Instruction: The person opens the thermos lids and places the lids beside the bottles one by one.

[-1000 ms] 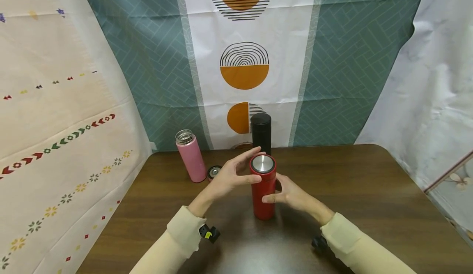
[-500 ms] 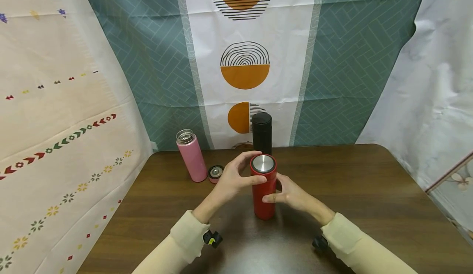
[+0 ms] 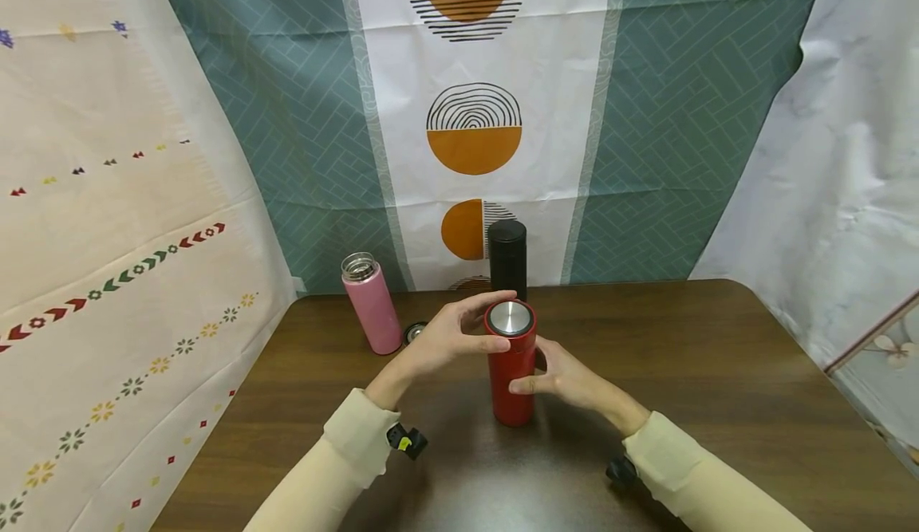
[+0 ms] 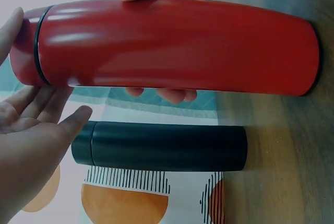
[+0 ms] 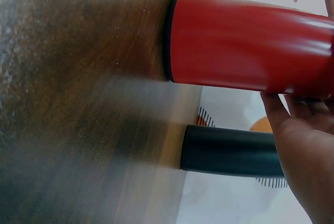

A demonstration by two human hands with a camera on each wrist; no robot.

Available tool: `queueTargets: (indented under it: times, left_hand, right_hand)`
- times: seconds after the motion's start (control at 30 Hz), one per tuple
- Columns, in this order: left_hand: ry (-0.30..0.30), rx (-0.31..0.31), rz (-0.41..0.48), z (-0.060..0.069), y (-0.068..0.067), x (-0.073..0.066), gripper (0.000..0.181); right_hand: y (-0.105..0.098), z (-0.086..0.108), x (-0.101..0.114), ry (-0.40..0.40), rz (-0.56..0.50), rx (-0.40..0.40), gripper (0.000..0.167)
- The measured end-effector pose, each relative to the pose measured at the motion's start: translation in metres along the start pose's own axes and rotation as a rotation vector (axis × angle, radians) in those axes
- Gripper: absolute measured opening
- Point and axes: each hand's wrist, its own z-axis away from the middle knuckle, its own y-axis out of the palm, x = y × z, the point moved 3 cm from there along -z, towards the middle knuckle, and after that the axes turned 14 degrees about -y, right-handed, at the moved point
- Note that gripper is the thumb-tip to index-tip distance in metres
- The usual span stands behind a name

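Observation:
A red thermos (image 3: 511, 400) stands upright on the wooden table in front of me. Its lid (image 3: 511, 318), with a round silvery top, sits on the body; a dark ring separates the two in the left wrist view. My left hand (image 3: 445, 340) holds the lid from the left, thumb on the near side and fingers round the far side. Lower down, my right hand (image 3: 567, 376) grips the body from the right, its thumb across the front. In the left wrist view, the right hand's fingertips (image 4: 172, 95) show past the thermos body. Its own body hides part of both hands.
Behind the red thermos stands a black thermos (image 3: 507, 257). At the back left is a pink thermos (image 3: 375, 313) with its mouth uncovered. A small round lid (image 3: 414, 331) lies beside it, partly hidden by my left hand. A patterned cloth (image 3: 474, 53) hangs behind the table (image 3: 704, 372).
My left hand has turned a little at the lid, its wrist swinging right and then back left, covering the small round lid more again. The right hand and red thermos have stayed put.

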Motion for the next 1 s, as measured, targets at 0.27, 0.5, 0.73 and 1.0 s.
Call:
queueTargets:
  times: [0.27,0.5,0.73,1.0]
  left_hand:
    - [0.023,-0.064,0.063,0.002,0.006,0.005,0.066]
    - [0.030,-0.166,0.051,0.004,0.013,0.006,0.066]
    - [-0.021,-0.016,0.100,0.002,0.005,0.003,0.068]
    - [-0.018,0.073,-0.008,-0.006,-0.008,-0.003,0.067]
  right_hand:
    - [0.004,0.002,-0.002,0.011,-0.014,-0.011,0.061]
    - [0.004,0.002,-0.001,0.015,-0.002,-0.030,0.064]
    - [0.001,-0.001,-0.003,0.029,-0.013,0.001,0.063]
    - [0.000,-0.001,0.000,0.027,-0.008,0.007,0.060]
